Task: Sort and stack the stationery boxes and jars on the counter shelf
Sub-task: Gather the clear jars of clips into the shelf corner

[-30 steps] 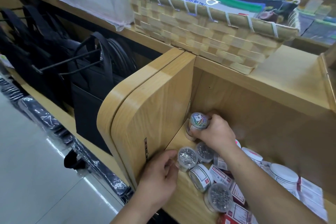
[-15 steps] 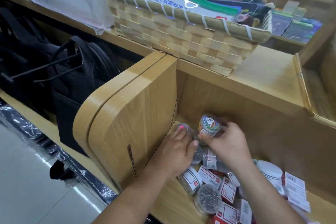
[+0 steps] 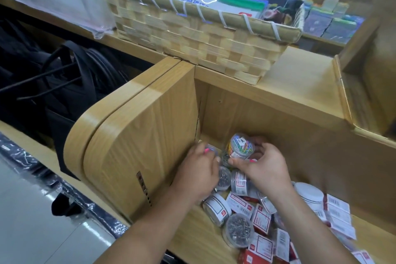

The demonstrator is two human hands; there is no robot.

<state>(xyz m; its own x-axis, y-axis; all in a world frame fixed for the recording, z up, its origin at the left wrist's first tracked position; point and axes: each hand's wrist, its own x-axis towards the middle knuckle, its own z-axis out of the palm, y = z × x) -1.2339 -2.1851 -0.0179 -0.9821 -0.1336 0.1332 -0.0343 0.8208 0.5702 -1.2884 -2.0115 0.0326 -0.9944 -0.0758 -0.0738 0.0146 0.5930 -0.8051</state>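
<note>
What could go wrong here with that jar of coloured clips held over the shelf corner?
The right hand holds the jar of coloured clips above a silver-filled jar; if the grip slips, it could fall and knock that one aside. A labelled jar lies on its side among the boxes beside the forearm; a nudge might roll it off the shelf.

The shelf (image 3: 278, 113) is pale wood-grain board, smooth with a soft sheen. The basket (image 3: 192, 34) is woven of flat, matt, straw-coloured strips, its rim lashed with white cord. The clip jar (image 3: 240, 148) in the right hand (image 3: 265, 167) is clear glossy plastic over coloured clips; the corner jar (image 3: 211, 148) in the left hand (image 3: 199, 169) looks clear plastic too, though blurred. The pin jar (image 3: 237, 229) shows bright metal through clear plastic. The boxes (image 3: 260, 219) are printed card. The bags (image 3: 64, 92) are matt black cloth. The floor (image 3: 32, 221) is glossy.
</note>
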